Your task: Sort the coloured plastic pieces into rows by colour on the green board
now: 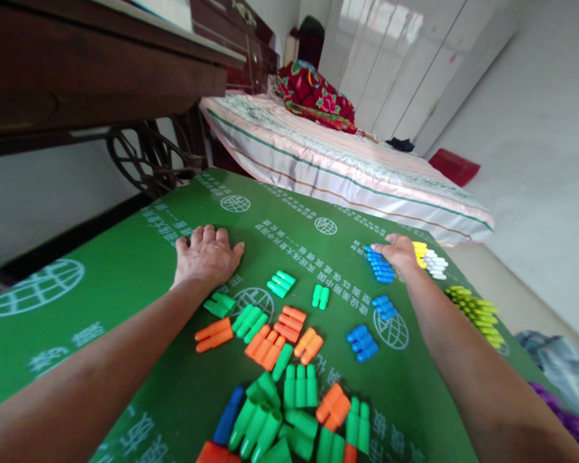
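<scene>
A green printed board (125,270) fills the foreground. My left hand (206,256) lies flat on it, palm down and fingers spread, with nothing in it. My right hand (399,252) reaches to the far right, fingers curled against a row of blue plastic caps (380,265). Beside that hand lie yellow caps (419,252) and white caps (436,265). Between my arms are small groups of green caps (280,283), orange caps (264,346) and more blue caps (363,342). A heap of mixed green, orange and blue caps (289,421) sits nearest to me.
A row of yellow-green caps (477,314) runs along the board's right edge. Behind the board stands a bed (338,167) with a striped cover and a red floral quilt (316,96). A dark wooden table with iron legs (101,71) is at the left. White wardrobe doors (405,64) stand at the back.
</scene>
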Available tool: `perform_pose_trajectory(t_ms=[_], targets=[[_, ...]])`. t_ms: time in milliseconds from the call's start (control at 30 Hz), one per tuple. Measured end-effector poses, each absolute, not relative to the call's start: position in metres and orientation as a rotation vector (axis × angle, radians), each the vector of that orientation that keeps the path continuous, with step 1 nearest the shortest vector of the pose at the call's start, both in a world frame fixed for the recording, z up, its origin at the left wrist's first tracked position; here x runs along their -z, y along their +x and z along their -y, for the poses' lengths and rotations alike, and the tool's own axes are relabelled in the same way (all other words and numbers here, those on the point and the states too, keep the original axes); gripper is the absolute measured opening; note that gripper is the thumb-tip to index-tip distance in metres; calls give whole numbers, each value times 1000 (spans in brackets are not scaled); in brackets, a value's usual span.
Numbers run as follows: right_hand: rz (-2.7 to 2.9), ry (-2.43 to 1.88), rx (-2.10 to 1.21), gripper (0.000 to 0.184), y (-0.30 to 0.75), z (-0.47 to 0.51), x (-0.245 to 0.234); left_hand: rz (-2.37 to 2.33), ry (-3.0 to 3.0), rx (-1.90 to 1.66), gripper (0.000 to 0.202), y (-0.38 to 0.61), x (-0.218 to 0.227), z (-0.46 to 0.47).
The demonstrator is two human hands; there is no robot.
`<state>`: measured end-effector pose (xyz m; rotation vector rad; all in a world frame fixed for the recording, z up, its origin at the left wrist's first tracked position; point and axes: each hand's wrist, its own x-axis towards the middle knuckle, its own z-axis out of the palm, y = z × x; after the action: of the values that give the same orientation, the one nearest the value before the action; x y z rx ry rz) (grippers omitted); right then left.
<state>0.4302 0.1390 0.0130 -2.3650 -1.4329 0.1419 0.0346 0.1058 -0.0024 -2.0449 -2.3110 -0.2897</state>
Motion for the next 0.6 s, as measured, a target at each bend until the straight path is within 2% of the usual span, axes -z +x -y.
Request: perform_pose_trajectory(t_ms=[167,600], targets=[[1470,-2451,-107,61,418,-139,-14,2307,-2047,301,64,35,3,-106],[1546,-2502,-64,48,416,-140,-11,2279,-2043,318,65,31,8,-109]])
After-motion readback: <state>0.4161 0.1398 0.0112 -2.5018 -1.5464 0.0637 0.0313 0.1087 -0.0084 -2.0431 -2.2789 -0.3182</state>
